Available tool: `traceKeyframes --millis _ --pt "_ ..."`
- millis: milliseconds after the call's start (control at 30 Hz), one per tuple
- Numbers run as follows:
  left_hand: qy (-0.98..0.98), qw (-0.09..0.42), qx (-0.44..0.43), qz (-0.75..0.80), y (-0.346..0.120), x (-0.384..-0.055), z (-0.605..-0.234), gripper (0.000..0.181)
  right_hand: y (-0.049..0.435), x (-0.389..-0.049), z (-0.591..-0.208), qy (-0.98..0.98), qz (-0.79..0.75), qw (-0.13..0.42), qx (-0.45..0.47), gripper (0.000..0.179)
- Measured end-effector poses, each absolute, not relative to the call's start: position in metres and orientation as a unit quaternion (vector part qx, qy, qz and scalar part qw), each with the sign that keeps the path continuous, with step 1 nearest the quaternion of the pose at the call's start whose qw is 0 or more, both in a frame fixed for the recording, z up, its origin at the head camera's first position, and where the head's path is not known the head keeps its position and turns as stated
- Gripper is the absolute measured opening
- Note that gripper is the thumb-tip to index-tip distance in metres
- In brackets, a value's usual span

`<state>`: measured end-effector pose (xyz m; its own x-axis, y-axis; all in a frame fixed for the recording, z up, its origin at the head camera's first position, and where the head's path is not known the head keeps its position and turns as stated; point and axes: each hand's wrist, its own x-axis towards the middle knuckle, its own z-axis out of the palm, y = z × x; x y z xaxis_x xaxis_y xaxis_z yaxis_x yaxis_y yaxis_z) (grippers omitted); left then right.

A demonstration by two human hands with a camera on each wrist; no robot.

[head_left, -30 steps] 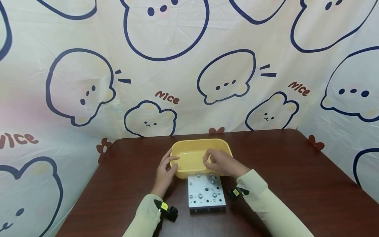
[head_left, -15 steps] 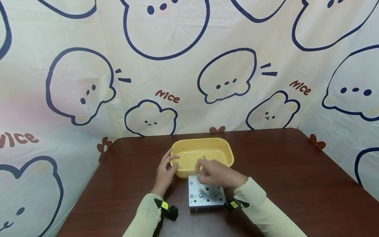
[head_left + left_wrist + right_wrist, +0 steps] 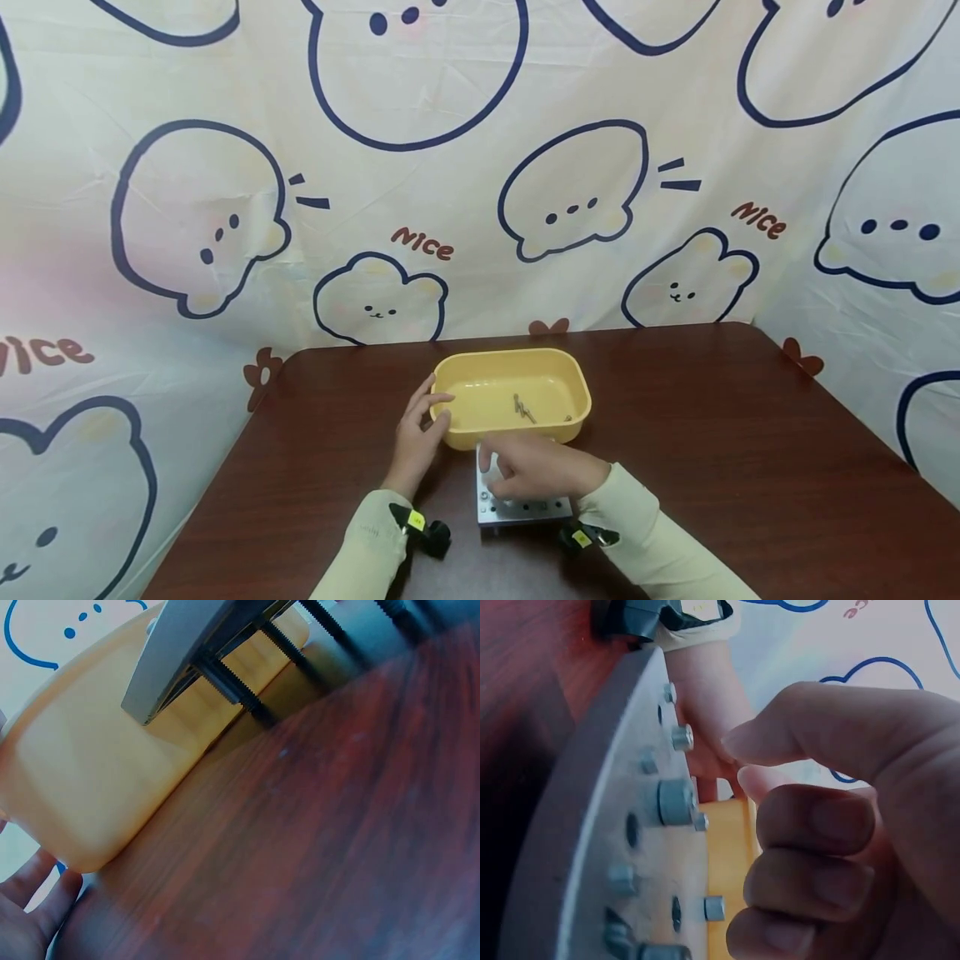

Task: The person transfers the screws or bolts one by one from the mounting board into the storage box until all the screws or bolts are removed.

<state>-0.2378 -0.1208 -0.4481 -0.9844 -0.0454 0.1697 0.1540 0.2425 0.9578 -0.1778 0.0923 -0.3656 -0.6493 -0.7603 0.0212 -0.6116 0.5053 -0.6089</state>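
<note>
In the head view, my left hand (image 3: 415, 435) holds the left end of a yellow plastic basin (image 3: 455, 438), one finger over the rim and the thumb at the near corner. Several small screws (image 3: 522, 408) lie inside the basin. My right hand (image 3: 543, 467) is over a silver metal plate (image 3: 525, 510) just in front of the basin and hides much of it. The right wrist view shows its fingers curled, with nothing visible between thumb and forefinger. Bolts of different sizes (image 3: 676, 802) stand up from the plate beside them. Below the plate, threaded shanks (image 3: 225, 681) stick out.
Everything stands on a dark brown wooden table (image 3: 697, 433). A cream cloth (image 3: 465, 183) with cartoon outlines hangs behind and around it. A small black camera (image 3: 437, 540) is strapped to the left wrist, another black camera (image 3: 573, 537) to the right.
My right hand has come out of the basin and moved toward me and slightly left, over the plate. Screws in the basin are now uncovered. My left hand stays at the rim.
</note>
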Motion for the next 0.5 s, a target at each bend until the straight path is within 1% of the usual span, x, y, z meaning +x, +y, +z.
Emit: traceKeyframes --millis 67,233,333,500 --pt "-0.785 0.082 -0.034 -0.613 -0.1205 -0.2379 -0.4475 0.026 0.0905 -0.1771 -0.3661 0.855 -0.295 0.132 -0.406 0.036" --pt "-0.789 0.082 -0.034 -0.608 -0.1204 -0.238 -0.4473 0.025 0.0869 -0.1723 -0.3676 0.866 -0.267 0.153 -0.396 0.022" --pt "-0.79 0.08 -0.033 -0.608 -0.1208 -0.2381 -0.4483 0.024 0.0856 -0.1702 -0.368 0.871 -0.251 0.157 -0.393 0.022" --pt "-0.79 0.078 -0.032 -0.608 -0.1211 -0.2385 -0.4488 0.023 0.0849 -0.1691 -0.3692 0.873 -0.249 0.181 -0.379 0.023"
